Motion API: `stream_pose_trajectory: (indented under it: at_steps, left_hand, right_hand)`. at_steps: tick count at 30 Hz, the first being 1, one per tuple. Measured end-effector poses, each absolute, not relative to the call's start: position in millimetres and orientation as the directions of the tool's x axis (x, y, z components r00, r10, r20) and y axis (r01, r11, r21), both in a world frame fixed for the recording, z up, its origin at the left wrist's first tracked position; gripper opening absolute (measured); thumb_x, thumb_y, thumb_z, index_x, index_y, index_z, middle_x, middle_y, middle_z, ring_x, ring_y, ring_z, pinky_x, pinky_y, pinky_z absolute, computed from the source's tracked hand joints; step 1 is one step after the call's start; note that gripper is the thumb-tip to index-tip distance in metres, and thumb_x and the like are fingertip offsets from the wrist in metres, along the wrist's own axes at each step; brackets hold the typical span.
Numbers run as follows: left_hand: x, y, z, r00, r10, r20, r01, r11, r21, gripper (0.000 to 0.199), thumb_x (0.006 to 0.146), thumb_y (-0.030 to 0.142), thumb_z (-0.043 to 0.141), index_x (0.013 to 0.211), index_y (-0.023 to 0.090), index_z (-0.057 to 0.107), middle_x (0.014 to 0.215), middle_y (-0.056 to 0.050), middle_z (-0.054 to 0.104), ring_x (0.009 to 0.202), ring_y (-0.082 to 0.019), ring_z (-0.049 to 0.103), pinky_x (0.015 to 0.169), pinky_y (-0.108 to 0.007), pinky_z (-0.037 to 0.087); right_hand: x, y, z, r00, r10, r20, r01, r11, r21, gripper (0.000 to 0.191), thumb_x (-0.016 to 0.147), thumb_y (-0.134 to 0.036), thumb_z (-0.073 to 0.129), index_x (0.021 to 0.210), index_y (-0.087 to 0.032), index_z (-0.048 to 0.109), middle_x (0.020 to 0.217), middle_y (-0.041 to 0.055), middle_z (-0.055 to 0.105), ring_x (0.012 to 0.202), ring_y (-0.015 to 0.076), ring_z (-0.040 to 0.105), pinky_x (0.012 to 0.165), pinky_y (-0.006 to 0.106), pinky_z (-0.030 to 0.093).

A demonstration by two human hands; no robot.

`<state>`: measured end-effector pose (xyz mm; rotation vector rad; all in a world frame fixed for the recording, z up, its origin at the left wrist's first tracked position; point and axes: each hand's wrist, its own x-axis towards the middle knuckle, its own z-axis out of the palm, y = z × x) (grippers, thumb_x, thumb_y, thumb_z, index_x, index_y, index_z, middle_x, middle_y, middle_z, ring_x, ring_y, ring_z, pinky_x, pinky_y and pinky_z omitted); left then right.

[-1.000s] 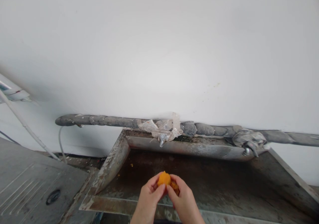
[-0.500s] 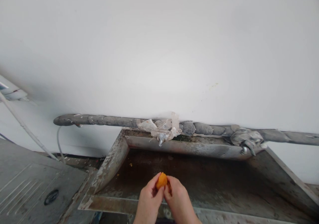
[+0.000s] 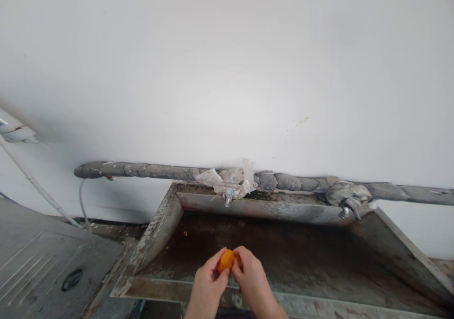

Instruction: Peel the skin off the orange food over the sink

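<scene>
A small orange object, rounded in shape, is held over the front part of a stained metal trough sink. My left hand is closed round its left side, thumb and fingers pressed on it. My right hand is closed at its right side, the fingertips pinching a darker orange piece that is partly hidden. Small yellow bits lie in the left part of the sink.
A grey wrapped pipe runs along the white wall behind the sink. Two taps, one at the middle and one at the right, stick out over its back edge. A metal drainboard with a dark drain stands at left.
The orange object and my left hand have shifted slightly left and down. My right hand's fingers have risen a little and lie more over the object's right side. The view has moved slightly.
</scene>
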<state>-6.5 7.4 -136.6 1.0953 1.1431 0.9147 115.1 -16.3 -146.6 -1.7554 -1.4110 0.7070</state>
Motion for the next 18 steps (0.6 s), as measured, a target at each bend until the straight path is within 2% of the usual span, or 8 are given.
stream_pose_trajectory:
  at_steps: [3, 5, 8, 10, 14, 16, 18]
  left_hand:
    - [-5.8, 8.0, -136.9, 0.234, 0.931, -0.280, -0.127, 0.315, 0.941, 0.042, 0.053, 0.010, 0.067, 0.095, 0.010, 0.066, 0.096, -0.012, 0.069, 0.090, -0.025, 0.063, 0.081, -0.032, 0.049]
    - [-5.8, 8.0, -136.1, 0.266, 0.912, -0.311, -0.204, 0.369, 0.907, 0.041, 0.053, 0.010, 0.069, 0.094, 0.010, 0.066, 0.096, -0.011, 0.069, 0.090, -0.024, 0.062, 0.081, -0.030, 0.048]
    - [-8.4, 8.0, -133.6, 0.340, 0.869, -0.361, -0.303, 0.464, 0.833, 0.040, 0.058, 0.012, 0.070, 0.097, 0.010, 0.064, 0.095, -0.011, 0.069, 0.086, -0.021, 0.062, 0.078, -0.029, 0.047]
    - [-11.7, 8.9, -131.7, 0.424, 0.810, -0.406, -0.349, 0.560, 0.752, 0.038, 0.060, 0.011, 0.069, 0.097, 0.009, 0.063, 0.093, -0.011, 0.068, 0.081, -0.019, 0.062, 0.075, -0.028, 0.048]
    - [-17.6, 11.3, -130.8, 0.546, 0.704, -0.453, -0.380, 0.690, 0.616, 0.028, 0.065, 0.007, 0.065, 0.093, 0.009, 0.064, 0.092, -0.011, 0.068, 0.082, -0.019, 0.063, 0.078, -0.029, 0.048]
    - [-18.7, 11.8, -131.9, 0.565, 0.694, -0.446, -0.390, 0.702, 0.596, 0.026, 0.067, 0.007, 0.064, 0.093, 0.010, 0.063, 0.092, -0.011, 0.067, 0.084, -0.019, 0.062, 0.080, -0.030, 0.047]
    - [-18.7, 11.7, -132.5, 0.566, 0.697, -0.440, -0.392, 0.697, 0.601, 0.027, 0.067, 0.007, 0.064, 0.093, 0.010, 0.063, 0.093, -0.011, 0.067, 0.086, -0.020, 0.062, 0.081, -0.030, 0.047]
  right_hand:
    - [119.9, -14.0, -151.7, 0.235, 0.971, 0.050, 0.534, -0.086, -0.841, 0.015, 0.069, -0.008, 0.039, 0.065, -0.018, 0.050, 0.062, -0.0007, 0.052, 0.057, 0.0127, 0.048, 0.053, 0.023, 0.034]
    - [123.6, -12.9, -152.4, 0.224, 0.974, -0.016, 0.446, -0.117, -0.888, 0.014, 0.070, -0.012, 0.038, 0.065, -0.018, 0.049, 0.056, -0.0030, 0.048, 0.047, 0.0101, 0.044, 0.045, 0.021, 0.031]
    - [128.7, -12.7, -148.5, 0.163, 0.967, -0.195, 0.224, -0.229, -0.947, 0.011, 0.070, -0.020, 0.038, 0.067, -0.019, 0.049, 0.047, -0.0066, 0.042, 0.031, 0.0070, 0.033, 0.032, 0.020, 0.022]
    - [131.5, -13.9, -144.9, 0.122, 0.949, -0.290, 0.005, -0.293, -0.956, 0.009, 0.067, -0.024, 0.042, 0.067, -0.019, 0.048, 0.044, -0.0082, 0.039, 0.029, 0.0054, 0.028, 0.029, 0.018, 0.020]
    - [134.8, -19.2, -143.2, 0.003, 0.916, -0.402, -0.446, -0.358, -0.820, 0.011, 0.060, -0.027, 0.051, 0.065, -0.018, 0.047, 0.045, -0.0072, 0.043, 0.033, 0.0025, 0.022, 0.029, 0.015, 0.018]
    - [135.2, -22.3, -144.5, -0.031, 0.908, -0.418, -0.555, -0.364, -0.748, 0.014, 0.059, -0.027, 0.055, 0.063, -0.017, 0.046, 0.047, -0.0060, 0.045, 0.034, 0.0018, 0.023, 0.029, 0.014, 0.017]
    - [134.6, -24.8, -144.4, -0.027, 0.909, -0.416, -0.593, -0.349, -0.725, 0.015, 0.060, -0.027, 0.056, 0.062, -0.017, 0.044, 0.049, -0.0057, 0.045, 0.035, 0.0018, 0.024, 0.029, 0.013, 0.018]
